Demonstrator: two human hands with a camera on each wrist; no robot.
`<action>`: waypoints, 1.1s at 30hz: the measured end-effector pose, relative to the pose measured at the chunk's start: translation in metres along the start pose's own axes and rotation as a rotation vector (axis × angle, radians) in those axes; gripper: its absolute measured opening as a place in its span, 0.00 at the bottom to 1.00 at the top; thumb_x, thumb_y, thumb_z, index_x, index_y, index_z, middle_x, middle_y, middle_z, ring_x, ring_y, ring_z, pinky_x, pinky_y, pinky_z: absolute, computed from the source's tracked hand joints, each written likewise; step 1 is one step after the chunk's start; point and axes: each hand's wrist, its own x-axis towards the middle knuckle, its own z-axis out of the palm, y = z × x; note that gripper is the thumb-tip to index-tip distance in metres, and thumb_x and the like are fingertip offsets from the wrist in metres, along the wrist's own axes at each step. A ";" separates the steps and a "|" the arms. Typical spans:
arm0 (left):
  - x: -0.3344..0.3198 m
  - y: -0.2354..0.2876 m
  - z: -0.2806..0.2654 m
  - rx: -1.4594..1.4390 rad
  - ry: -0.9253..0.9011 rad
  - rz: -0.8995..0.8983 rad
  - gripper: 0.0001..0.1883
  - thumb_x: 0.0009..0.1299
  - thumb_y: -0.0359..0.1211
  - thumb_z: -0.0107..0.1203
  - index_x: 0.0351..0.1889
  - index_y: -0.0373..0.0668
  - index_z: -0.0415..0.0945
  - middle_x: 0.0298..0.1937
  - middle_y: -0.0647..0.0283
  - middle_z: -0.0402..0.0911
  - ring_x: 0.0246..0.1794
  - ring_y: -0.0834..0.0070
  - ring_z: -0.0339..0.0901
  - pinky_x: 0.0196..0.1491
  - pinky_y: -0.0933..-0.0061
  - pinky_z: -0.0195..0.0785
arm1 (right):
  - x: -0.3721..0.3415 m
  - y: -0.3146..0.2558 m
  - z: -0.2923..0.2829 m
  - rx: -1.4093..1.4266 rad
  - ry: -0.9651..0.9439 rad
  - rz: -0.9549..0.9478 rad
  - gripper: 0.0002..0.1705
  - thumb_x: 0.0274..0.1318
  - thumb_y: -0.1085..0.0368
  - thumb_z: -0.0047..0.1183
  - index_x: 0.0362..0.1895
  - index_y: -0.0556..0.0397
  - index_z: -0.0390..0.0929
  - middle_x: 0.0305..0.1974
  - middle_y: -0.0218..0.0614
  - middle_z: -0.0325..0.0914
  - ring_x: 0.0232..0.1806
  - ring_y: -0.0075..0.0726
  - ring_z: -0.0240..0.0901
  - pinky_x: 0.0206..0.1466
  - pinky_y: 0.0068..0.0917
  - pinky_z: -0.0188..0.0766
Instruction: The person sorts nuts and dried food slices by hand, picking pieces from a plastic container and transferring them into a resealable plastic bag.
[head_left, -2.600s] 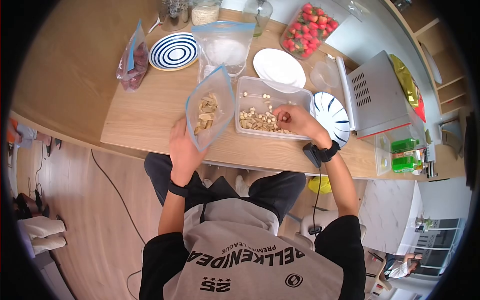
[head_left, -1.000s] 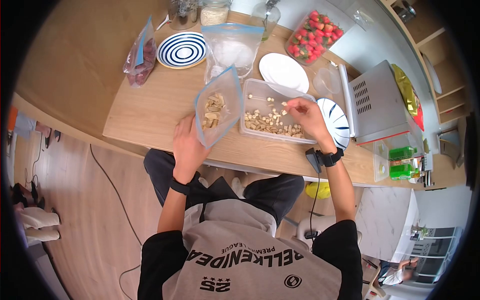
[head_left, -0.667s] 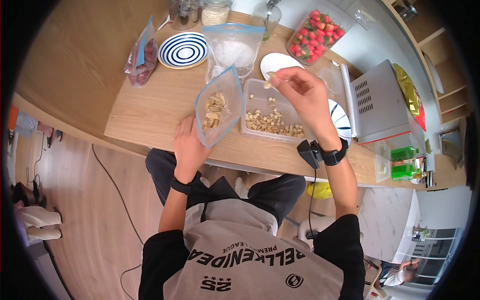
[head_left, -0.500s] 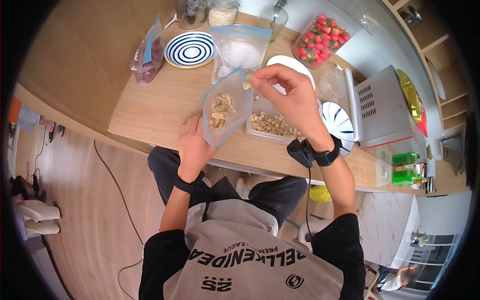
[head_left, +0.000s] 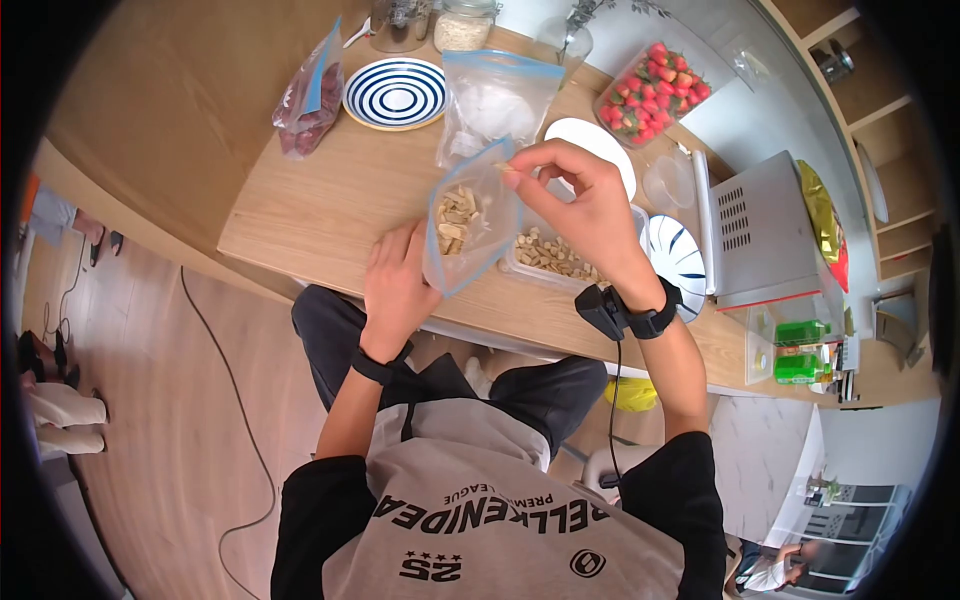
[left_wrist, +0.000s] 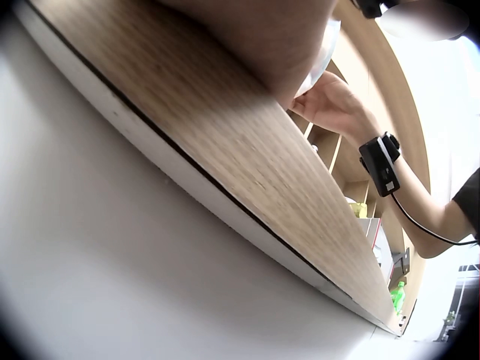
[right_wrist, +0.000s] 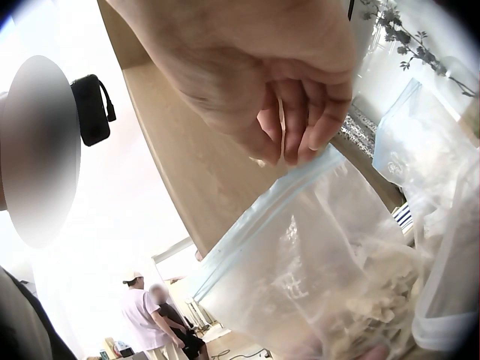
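My left hand (head_left: 398, 285) grips the lower near side of an upright zip bag (head_left: 490, 225), which stands with its blue-edged mouth spread. Pale dried slices (head_left: 455, 215) lie inside. At the bag's upper right rim, my right hand (head_left: 580, 195) pinches a small pale dried piece (right_wrist: 259, 161) between thumb and fingertips, right over the mouth in the right wrist view. Just right of the bag, a clear plastic box (head_left: 515, 266) holds more pale dried pieces (head_left: 550, 252), partly covered by the right hand and forearm.
Behind stand a second clear zip bag (head_left: 495, 105), a ringed plate (head_left: 395, 95), a bag of dark red contents (head_left: 310, 115) and a tub of strawberries (head_left: 655, 95). A white plate (head_left: 600, 145) and a blue-striped plate (head_left: 675, 260) lie right, near a grey appliance (head_left: 760, 225).
My right hand has lifted a dried piece out of the box and carried it up and left to the bag's mouth. My left hand stays at the bag. The head view has shifted slightly.
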 end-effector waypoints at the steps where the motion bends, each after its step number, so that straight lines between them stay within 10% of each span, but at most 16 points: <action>1: 0.000 0.000 -0.001 0.001 0.002 -0.002 0.33 0.59 0.34 0.69 0.64 0.37 0.76 0.55 0.51 0.81 0.56 0.52 0.78 0.60 0.55 0.70 | 0.000 -0.001 0.001 -0.022 0.002 -0.025 0.07 0.61 0.70 0.67 0.43 0.57 0.88 0.38 0.33 0.88 0.33 0.25 0.78 0.40 0.26 0.76; 14: 0.001 0.002 0.000 -0.020 0.003 -0.010 0.33 0.59 0.32 0.69 0.64 0.36 0.75 0.55 0.51 0.81 0.57 0.50 0.77 0.60 0.54 0.70 | -0.033 0.031 -0.056 -0.214 0.001 0.001 0.12 0.60 0.72 0.65 0.49 0.55 0.87 0.40 0.36 0.86 0.38 0.31 0.79 0.44 0.28 0.76; 21: -0.001 0.002 0.004 -0.029 -0.004 -0.027 0.30 0.60 0.32 0.70 0.62 0.36 0.76 0.55 0.49 0.81 0.56 0.48 0.77 0.58 0.52 0.70 | -0.094 0.098 -0.112 -0.421 -0.523 0.493 0.21 0.59 0.68 0.66 0.57 0.58 0.83 0.45 0.42 0.86 0.47 0.36 0.83 0.55 0.33 0.79; 25: -0.005 -0.004 0.010 -0.003 -0.034 0.000 0.31 0.59 0.32 0.71 0.62 0.37 0.77 0.54 0.49 0.80 0.55 0.47 0.77 0.57 0.51 0.71 | -0.107 0.119 -0.105 -0.490 -0.559 0.295 0.27 0.52 0.64 0.71 0.57 0.58 0.83 0.45 0.46 0.86 0.51 0.44 0.84 0.57 0.36 0.79; 33: -0.001 0.004 0.006 -0.023 0.032 -0.022 0.28 0.59 0.33 0.71 0.59 0.37 0.78 0.51 0.48 0.81 0.52 0.45 0.78 0.56 0.50 0.71 | -0.099 0.125 -0.090 -0.329 -0.681 0.489 0.14 0.54 0.66 0.67 0.44 0.59 0.84 0.33 0.41 0.85 0.34 0.38 0.79 0.40 0.34 0.75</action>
